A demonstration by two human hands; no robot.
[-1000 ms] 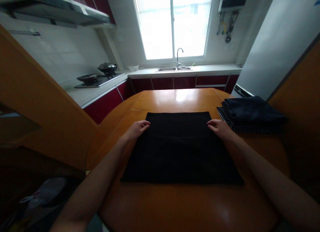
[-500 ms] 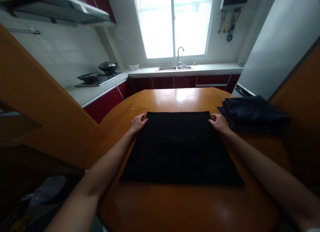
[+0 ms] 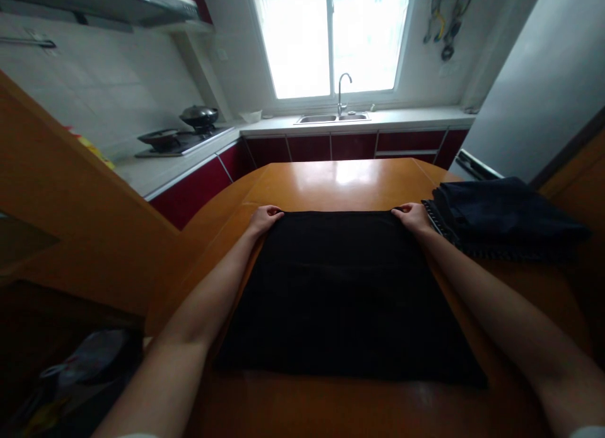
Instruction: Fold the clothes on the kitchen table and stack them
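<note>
Closest, cloth (image 3: 347, 299): black, laid flat on the table (image 3: 302, 186)
Left hand (image 3: 265, 220): fingers pinching the cloth's far left corner
Right hand (image 3: 411, 218): fingers pinching its far right corner
Stack (image 3: 505, 214): dark, folded, just beside the right hand
Pans (image 3: 199, 116): on the stove (image 3: 190, 142)
Sink (image 3: 317, 118): below the window (image 3: 295, 47)

- Def a kitchen, and it looks like a home one to me.
- Steel double sink (image 3: 317, 118) with a tall curved faucet (image 3: 340, 96), right under a big bright window (image 3: 297, 41).
- Cooktop (image 3: 187, 145) on the left, with a lidded pot (image 3: 198, 115) and a dark pan (image 3: 157, 137) sitting on it.
- Range hood (image 3: 104, 4) up above that, pale wall tiles (image 3: 94, 91) behind.
- White countertop (image 3: 406, 116) running round the corner, dark red cabinets (image 3: 307, 149) underneath.
- Rounded, shiny wooden table (image 3: 307, 179) in front of it all, which feels pretty homey.
</note>
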